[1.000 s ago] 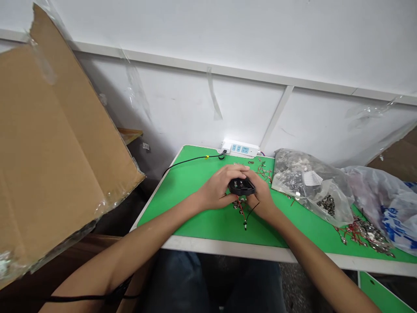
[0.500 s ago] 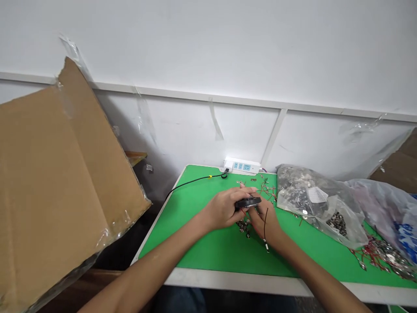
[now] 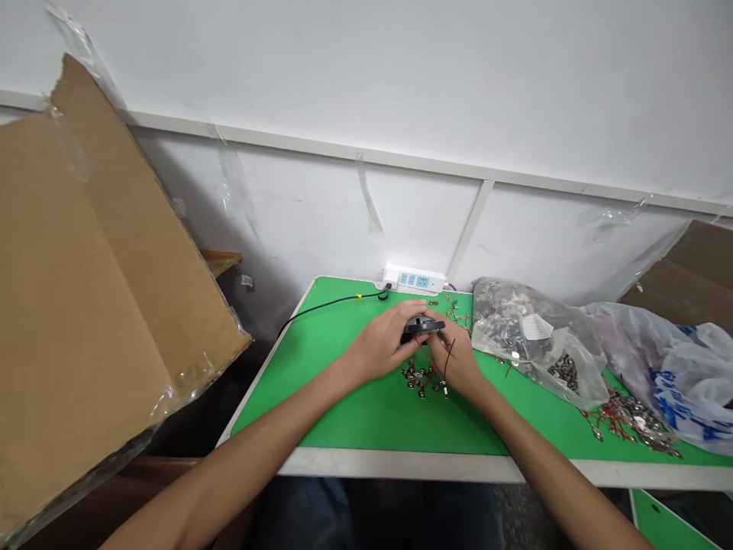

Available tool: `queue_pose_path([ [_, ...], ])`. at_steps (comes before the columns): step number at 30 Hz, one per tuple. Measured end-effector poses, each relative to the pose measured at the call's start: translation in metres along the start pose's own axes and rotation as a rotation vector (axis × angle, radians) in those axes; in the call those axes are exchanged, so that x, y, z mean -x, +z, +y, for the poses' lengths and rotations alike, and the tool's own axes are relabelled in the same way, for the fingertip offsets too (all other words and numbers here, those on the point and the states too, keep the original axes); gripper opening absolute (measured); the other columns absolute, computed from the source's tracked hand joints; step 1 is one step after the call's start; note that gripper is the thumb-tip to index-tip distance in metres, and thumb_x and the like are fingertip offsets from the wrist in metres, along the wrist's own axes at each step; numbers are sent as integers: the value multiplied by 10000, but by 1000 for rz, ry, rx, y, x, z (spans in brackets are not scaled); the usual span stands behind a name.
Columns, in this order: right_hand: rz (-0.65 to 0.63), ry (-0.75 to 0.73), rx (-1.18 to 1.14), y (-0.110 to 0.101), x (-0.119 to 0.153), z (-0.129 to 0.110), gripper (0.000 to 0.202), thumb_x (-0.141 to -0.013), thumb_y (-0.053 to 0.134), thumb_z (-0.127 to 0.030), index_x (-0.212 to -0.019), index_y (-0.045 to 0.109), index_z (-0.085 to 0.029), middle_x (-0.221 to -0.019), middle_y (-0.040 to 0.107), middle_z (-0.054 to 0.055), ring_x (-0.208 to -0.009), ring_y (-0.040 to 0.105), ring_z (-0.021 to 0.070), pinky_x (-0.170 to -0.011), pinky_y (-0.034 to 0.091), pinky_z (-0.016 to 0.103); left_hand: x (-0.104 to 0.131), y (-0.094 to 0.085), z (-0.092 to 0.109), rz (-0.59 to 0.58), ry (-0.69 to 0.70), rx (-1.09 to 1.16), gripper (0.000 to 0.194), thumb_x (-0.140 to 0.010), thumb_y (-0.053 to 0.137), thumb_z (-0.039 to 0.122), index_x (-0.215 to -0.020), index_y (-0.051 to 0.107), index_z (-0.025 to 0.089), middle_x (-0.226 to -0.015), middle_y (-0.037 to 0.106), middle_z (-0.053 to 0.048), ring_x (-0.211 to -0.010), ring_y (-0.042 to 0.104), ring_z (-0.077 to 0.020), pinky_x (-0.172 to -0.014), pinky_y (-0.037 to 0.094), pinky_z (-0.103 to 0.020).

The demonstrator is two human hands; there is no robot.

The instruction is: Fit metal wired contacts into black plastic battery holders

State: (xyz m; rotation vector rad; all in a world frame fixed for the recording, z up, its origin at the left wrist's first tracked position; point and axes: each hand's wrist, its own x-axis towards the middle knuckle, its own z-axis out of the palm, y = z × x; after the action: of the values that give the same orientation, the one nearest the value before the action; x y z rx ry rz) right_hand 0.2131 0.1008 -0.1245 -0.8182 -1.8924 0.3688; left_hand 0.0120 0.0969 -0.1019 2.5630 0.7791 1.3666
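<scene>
Between my two hands is a black round plastic part point(image 3: 422, 326), tilted and seen nearly edge-on. My left hand point(image 3: 379, 341) wraps its left side, thumb below and fingers over the top. On the other side my right hand point(image 3: 458, 357) has its fingers closed against the part, their tips partly hidden. A red wire and a dark wire point(image 3: 449, 357) hang from it in front of my right hand, the dark one ending in a pale tip. Just below lies a cluster of small shiny metal pieces point(image 3: 417, 377) on the green tabletop point(image 3: 366, 435).
A white power strip point(image 3: 414, 279) with a black cable point(image 3: 326, 306) lies at the back edge. To the right are a clear bag of parts point(image 3: 504, 325), a whitish plastic bag point(image 3: 624, 336) and a pile of red-wired metal pieces point(image 3: 635, 416). Large cardboard point(image 3: 85, 305) stands left.
The view has shifted, so the whole scene sits slightly further left and higher. The black part has tilted a little in my hands, and the red wire now shows more.
</scene>
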Motion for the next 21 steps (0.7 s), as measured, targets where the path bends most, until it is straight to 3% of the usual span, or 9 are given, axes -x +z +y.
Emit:
queue_pose_path([
  [7, 12, -57, 104, -7, -1, -5, 315, -1055, 483, -225, -1307, 670, -253, -1229, 764, 97, -1135, 730, 265, -996, 594, 432, 2, 3, 5, 50, -48, 18, 359, -1043, 635, 296, -1386, 557, 222, -1296, 655, -107, -1243, 641, -233, -1049, 575, -402],
  [15, 9, -45, 137, -3, 4, -4, 257, -1051, 495, -241, -1255, 651, -239, -1179, 770, 104, -1082, 746, 266, -940, 614, 419, 3, 2, 4, 7, -24, -25, 313, -1048, 578, 272, -1351, 561, 198, -1284, 684, -124, -1236, 663, -264, -1030, 569, -411],
  [21, -2, -118, 230, -8, 4, -1, 353, -1000, 531, -213, -1342, 607, -257, -1225, 764, 109, -1112, 745, 281, -950, 624, 447, 4, 0, 1, 24, 54, -101, 381, -1010, 580, 200, -1390, 548, 199, -1322, 696, -128, -1254, 673, -274, -1047, 564, -430],
])
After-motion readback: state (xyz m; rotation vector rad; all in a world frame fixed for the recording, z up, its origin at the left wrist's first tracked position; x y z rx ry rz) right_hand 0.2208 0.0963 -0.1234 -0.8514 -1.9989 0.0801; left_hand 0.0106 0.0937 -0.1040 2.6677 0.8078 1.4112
